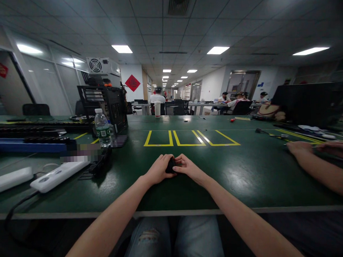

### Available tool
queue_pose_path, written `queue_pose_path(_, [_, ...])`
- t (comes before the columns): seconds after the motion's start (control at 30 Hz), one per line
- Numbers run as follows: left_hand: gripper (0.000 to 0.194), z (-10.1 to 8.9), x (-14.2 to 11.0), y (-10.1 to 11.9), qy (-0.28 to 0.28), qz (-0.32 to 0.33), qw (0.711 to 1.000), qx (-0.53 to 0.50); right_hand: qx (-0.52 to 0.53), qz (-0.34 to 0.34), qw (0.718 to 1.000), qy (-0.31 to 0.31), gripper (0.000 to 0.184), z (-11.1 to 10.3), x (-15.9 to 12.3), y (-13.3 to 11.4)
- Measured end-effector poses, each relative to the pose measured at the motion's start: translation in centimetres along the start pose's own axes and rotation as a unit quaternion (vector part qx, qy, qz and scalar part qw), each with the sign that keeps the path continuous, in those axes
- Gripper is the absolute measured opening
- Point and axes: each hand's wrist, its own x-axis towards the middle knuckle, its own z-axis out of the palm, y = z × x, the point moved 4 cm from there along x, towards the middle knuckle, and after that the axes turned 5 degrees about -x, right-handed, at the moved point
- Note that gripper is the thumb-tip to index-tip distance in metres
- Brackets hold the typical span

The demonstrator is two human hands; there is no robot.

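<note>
A small black object (171, 166) is between my hands, just above or on the green table (174, 196); its kind cannot be made out. My left hand (161, 168) is closed around its left side. From the right, the fingers of my right hand (187, 168) pinch at the same object, the thumb lying against its edge. Much of the object is hidden behind my fingers. Beyond my hands, yellow tape outlines (189, 144) mark the tabletop.
To the left stand a water bottle (102, 127), a black computer case (110, 104) and a white power strip (60, 174). A paper cup (157, 109) is at the far edge. On the right, a co-worker's hands (300, 149) are near cables and a dark monitor (315, 103).
</note>
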Motion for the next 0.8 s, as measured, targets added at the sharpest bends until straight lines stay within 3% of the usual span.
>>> queue_pose_path(0.27, [0.058, 0.1, 0.0, -0.1, 0.002, 0.004, 1.000, 0.008, -0.005, 0.029, 0.999, 0.021, 0.031, 0.0, 0.7, 1.1])
queue_pose_path(0.5, [0.057, 0.1, 0.0, -0.1, 0.000, 0.007, 1.000, 0.015, -0.001, 0.008, 1.000, -0.014, 0.034, 0.1, -0.1, -0.2])
queue_pose_path(0.63, [0.059, 0.2, 0.0, -0.2, -0.001, 0.010, 1.000, 0.016, -0.002, 0.012, 1.000, -0.007, 0.025, 0.1, 0.0, 0.1])
queue_pose_path(0.8, [0.059, 0.3, 0.0, -0.4, 0.001, 0.012, 1.000, 0.017, -0.011, 0.030, 0.999, 0.013, 0.031, 0.0, 0.5, 0.9])
